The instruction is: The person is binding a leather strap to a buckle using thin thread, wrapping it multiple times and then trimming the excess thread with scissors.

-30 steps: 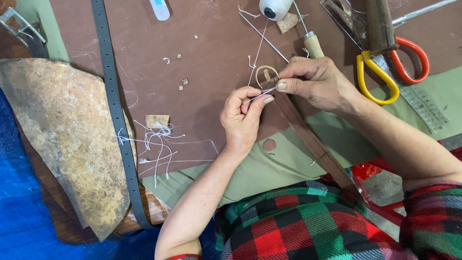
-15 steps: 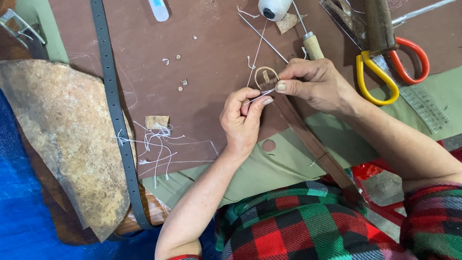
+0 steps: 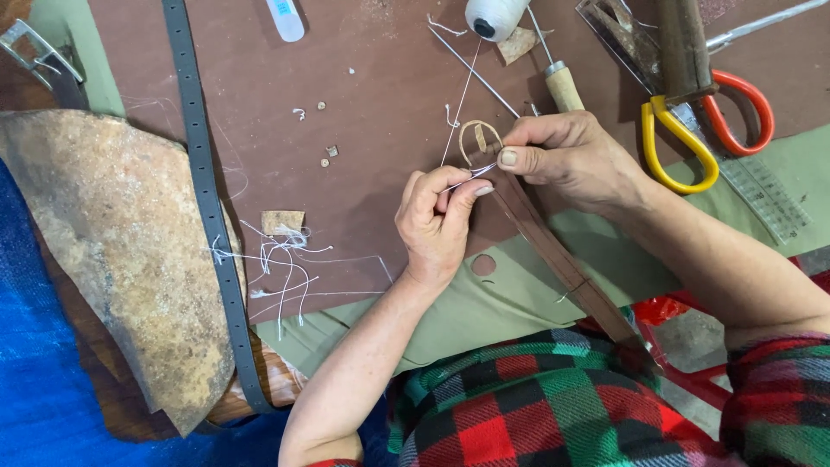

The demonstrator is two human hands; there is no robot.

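- As I look down from the head camera, I take the narrow brown leather strap as my landmark; it runs diagonally from the middle of the dark brown work mat down toward the red-and-green checked shirt.
- My right hand is pinched shut on the strap's upper end, thumb on top, just beside the small tan loop curling up from that end.
- My left hand sits right against the strap's upper end, its fingers closed on a thin metal needle whose tip meets the strap under the right thumb.
- The two hands are close together, nearly touching.
- A fine white thread climbs from the strap's end to the white thread spool above it.
- Just above the right hand lies an awl with a pale wooden handle.
- Up and to the right of the strap rest scissors with one yellow and one red handle.
- Well to the left of the strap, a long grey punched belt crosses the mat beside a rough tan piece of hide.
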